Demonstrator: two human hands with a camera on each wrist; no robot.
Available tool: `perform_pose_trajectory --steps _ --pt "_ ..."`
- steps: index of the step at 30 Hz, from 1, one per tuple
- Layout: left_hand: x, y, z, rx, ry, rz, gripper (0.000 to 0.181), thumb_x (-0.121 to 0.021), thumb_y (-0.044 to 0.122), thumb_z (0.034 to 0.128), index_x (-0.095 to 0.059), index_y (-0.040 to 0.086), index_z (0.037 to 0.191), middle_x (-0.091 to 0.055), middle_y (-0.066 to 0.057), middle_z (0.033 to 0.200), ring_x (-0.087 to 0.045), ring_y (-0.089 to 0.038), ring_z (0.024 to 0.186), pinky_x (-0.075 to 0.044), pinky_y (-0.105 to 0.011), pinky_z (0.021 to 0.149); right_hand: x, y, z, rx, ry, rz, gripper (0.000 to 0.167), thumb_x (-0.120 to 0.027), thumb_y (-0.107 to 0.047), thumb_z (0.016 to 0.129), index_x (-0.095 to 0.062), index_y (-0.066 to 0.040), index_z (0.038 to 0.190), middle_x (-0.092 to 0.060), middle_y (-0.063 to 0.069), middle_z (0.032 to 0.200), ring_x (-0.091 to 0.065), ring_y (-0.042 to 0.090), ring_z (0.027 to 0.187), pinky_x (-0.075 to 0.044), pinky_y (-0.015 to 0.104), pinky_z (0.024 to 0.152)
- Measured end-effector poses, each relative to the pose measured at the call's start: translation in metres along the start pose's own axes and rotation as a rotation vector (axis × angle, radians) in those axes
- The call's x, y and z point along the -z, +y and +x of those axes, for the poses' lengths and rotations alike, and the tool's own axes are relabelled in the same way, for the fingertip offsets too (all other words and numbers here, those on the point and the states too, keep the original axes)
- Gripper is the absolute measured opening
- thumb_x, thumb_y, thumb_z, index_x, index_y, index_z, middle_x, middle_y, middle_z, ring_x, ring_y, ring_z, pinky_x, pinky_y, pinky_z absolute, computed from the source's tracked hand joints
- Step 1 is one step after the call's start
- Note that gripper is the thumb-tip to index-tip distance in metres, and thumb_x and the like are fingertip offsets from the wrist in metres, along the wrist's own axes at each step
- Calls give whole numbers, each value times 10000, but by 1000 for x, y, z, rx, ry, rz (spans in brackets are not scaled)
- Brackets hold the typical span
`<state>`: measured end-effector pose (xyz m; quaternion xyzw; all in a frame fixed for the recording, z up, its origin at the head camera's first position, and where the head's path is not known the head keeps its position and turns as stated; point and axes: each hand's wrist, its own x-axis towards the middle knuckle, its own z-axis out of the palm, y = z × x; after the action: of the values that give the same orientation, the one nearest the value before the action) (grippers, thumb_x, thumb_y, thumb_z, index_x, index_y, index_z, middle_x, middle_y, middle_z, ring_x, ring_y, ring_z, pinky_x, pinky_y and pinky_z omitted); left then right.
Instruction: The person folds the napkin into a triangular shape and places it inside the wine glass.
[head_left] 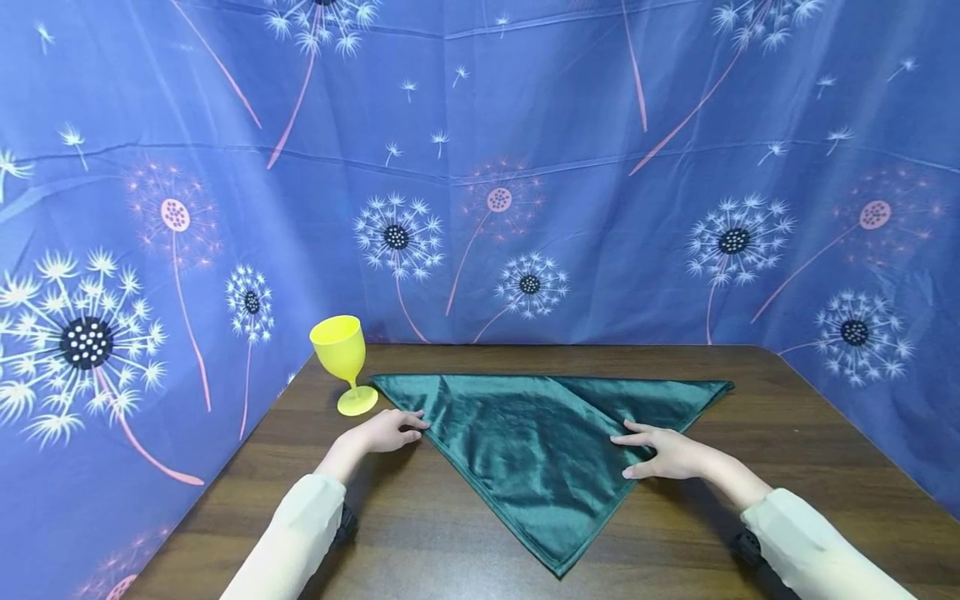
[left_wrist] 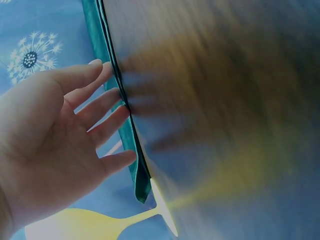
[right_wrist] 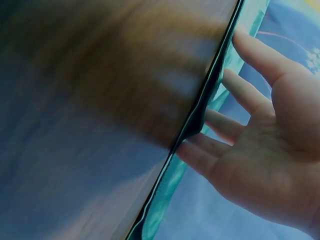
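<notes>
A dark green satiny cloth [head_left: 525,450], folded into a triangle, lies on the wooden table with one point toward the front. At its left slanting edge is my left hand [head_left: 390,431], fingers spread and fingertips touching the cloth's border. My right hand [head_left: 663,452] rests its fingertips on the right part of the cloth, fingers apart. In the left wrist view the left hand [left_wrist: 65,115] shows an uncurled palm beside the cloth's edge [left_wrist: 137,180]. The right wrist view has the right hand [right_wrist: 270,130] with spread fingers against the cloth [right_wrist: 167,192]. Neither hand grips anything.
A yellow plastic goblet [head_left: 341,354] stands upright near the cloth's left corner, just beyond my left hand. Brown tabletop [head_left: 795,433] surrounds the cloth. A blue curtain [head_left: 600,208] with dandelion prints hangs behind the table and along its sides.
</notes>
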<state>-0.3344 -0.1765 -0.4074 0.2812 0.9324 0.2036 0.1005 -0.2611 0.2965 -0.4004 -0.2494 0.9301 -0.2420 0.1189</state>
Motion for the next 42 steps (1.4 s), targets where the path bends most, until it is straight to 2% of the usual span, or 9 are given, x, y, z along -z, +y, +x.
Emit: perform_pose_trajectory --steps 7,14,18,21,27,31,37,42 --pt "-1 0 1 0 8 -9 299 -526 120 950 -617 46 1225 -450 -190 1407 -377 -399 1315 -338 -519 1051 0 0 -6 2 42 -29 587 -677 -375 834 -556 -21 1286 -299 361 1421 -278 585 1260 -361 648 918" --pt "-1 1 2 -19 28 -2 275 -500 123 961 -653 72 1184 -480 -188 1382 -409 -384 1300 -352 -507 1046 0 -4 -7 72 94 -85 526 -704 -349 813 -614 -26 1219 -403 337 1366 -350 564 1230 -385 631 903" --pt "-2 2 3 -62 60 24 259 -505 122 957 -679 67 1140 -547 -197 1312 -474 -375 1251 -382 -498 1024 -1 -4 -4 83 116 -99 503 -709 -333 811 -626 -12 1189 -446 303 1346 -379 540 1222 -394 618 902" --pt "-2 4 3 -101 103 40 239 -518 125 950 -692 52 1097 -637 -163 1190 -557 -341 1164 -430 -473 978 0 -4 -2 100 132 -122 472 -695 -314 828 -629 -2 1176 -473 277 1334 -413 511 1211 -410 594 897" --pt "-2 10 6 -168 187 -18 219 -534 129 947 -680 22 1072 -698 -82 1038 -633 -249 1018 -501 -394 879 0 -4 2 193 208 -194 385 -651 -290 872 -652 -3 1130 -582 203 1235 -521 430 1141 -451 534 872" --pt "-3 18 7 -206 232 -64 225 -565 124 933 -657 -10 1089 -693 -114 1027 -648 -232 957 -520 -370 840 0 -6 4 231 237 -212 351 -638 -278 886 -661 -13 1115 -623 160 1176 -561 394 1102 -467 508 863" --pt "-6 31 6 -216 281 -106 275 -599 191 920 -648 -16 1095 -699 -95 1003 -658 -201 912 -525 -360 822 -2 -10 6 220 225 -196 344 -633 -276 890 -658 -30 1129 -639 133 1152 -575 366 1092 -470 501 868" --pt "-10 37 5 -213 277 -135 328 -598 283 920 -660 12 1094 -699 -42 995 -650 -164 913 -521 -362 833 -4 -16 6 208 227 -186 390 -625 -310 893 -635 -35 1170 -640 105 1159 -568 356 1110 -463 504 884"
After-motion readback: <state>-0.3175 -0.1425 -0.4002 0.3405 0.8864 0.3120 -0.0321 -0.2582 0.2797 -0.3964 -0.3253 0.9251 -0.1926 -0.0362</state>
